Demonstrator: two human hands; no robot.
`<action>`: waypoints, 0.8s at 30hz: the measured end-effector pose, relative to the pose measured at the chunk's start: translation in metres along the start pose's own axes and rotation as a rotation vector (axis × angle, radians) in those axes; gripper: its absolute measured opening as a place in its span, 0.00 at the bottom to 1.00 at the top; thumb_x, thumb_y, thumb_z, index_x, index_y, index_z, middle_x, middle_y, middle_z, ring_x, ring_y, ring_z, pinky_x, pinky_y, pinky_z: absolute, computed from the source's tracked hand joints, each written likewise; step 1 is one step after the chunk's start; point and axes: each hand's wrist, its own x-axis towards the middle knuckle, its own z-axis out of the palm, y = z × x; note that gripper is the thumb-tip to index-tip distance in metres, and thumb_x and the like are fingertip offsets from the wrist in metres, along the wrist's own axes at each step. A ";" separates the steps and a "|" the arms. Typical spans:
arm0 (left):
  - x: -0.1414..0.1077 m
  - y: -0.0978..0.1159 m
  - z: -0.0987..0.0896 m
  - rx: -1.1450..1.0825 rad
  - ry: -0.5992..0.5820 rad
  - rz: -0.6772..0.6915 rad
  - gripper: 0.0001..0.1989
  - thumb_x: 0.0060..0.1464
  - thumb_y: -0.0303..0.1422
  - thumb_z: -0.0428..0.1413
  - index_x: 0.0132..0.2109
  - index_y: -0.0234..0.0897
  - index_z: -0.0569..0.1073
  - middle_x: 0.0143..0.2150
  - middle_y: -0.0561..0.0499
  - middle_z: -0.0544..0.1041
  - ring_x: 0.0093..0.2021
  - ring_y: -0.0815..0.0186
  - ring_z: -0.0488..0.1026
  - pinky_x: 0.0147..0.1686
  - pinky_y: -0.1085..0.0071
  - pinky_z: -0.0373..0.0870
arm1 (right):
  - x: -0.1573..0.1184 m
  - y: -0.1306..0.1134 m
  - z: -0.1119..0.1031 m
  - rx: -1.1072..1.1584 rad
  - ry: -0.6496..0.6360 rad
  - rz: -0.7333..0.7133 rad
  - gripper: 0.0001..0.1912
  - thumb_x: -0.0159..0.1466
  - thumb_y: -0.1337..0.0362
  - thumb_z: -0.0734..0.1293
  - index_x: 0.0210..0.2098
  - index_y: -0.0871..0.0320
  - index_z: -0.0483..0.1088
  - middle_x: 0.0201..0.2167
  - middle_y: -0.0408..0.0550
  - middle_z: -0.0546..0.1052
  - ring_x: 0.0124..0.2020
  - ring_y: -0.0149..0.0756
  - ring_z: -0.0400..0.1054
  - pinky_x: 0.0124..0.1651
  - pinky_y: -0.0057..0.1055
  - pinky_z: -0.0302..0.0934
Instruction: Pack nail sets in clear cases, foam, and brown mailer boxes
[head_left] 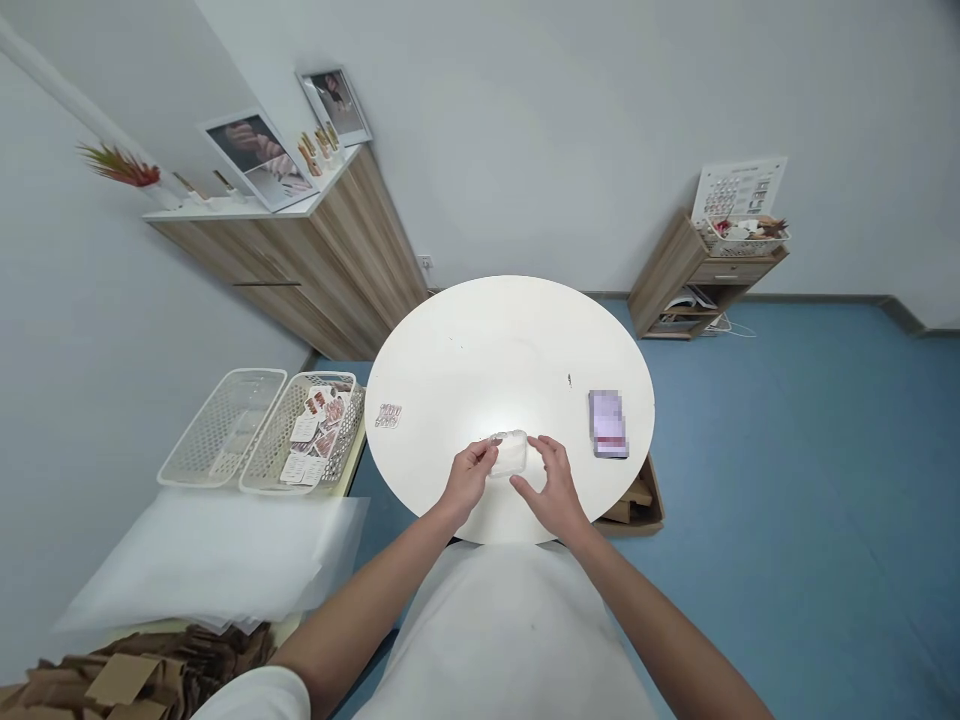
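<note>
A small whitish, partly see-through packet (510,454) is held over the near half of the round white table (495,340). My left hand (469,475) pinches its left edge between thumb and fingers. On the packet's other side, my right hand (553,488) has thumb and fingers spread apart, close to its right edge; whether the fingertips touch it I cannot tell. A small printed card (388,416) with pinkish shapes lies at the table's left side. To the right rests a stack with a blurred purple top (608,424).
Left of the table stand a white basket of printed cards (322,435) and another white basket (225,430). Translucent sheets (217,555) and brown cardboard pieces (127,675) lie nearer. A cardboard box (641,505) sits below the table's right edge. A wooden cabinet (360,260) stands behind.
</note>
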 end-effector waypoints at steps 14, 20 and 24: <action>0.006 -0.003 -0.052 0.294 -0.263 0.222 0.36 0.44 0.44 0.56 0.60 0.43 0.53 0.44 0.48 0.66 0.40 0.66 0.65 0.42 0.64 0.63 | -0.002 -0.007 0.013 0.536 -0.038 0.243 0.29 0.54 0.59 0.64 0.55 0.51 0.55 0.42 0.48 0.66 0.32 0.32 0.69 0.40 0.37 0.62; 0.010 0.000 -0.075 0.651 -0.396 0.491 0.49 0.34 0.42 0.63 0.61 0.46 0.47 0.42 0.50 0.66 0.38 0.64 0.64 0.41 0.64 0.63 | -0.009 -0.011 0.025 0.536 -0.018 0.246 0.29 0.54 0.59 0.64 0.54 0.49 0.56 0.42 0.48 0.66 0.31 0.32 0.70 0.40 0.37 0.62; 0.012 0.000 -0.081 0.644 -0.416 0.557 0.40 0.37 0.41 0.61 0.58 0.44 0.55 0.37 0.51 0.66 0.35 0.66 0.63 0.38 0.67 0.64 | -0.015 -0.015 0.033 0.497 -0.022 0.257 0.28 0.55 0.58 0.63 0.55 0.49 0.55 0.43 0.48 0.66 0.32 0.32 0.70 0.40 0.37 0.62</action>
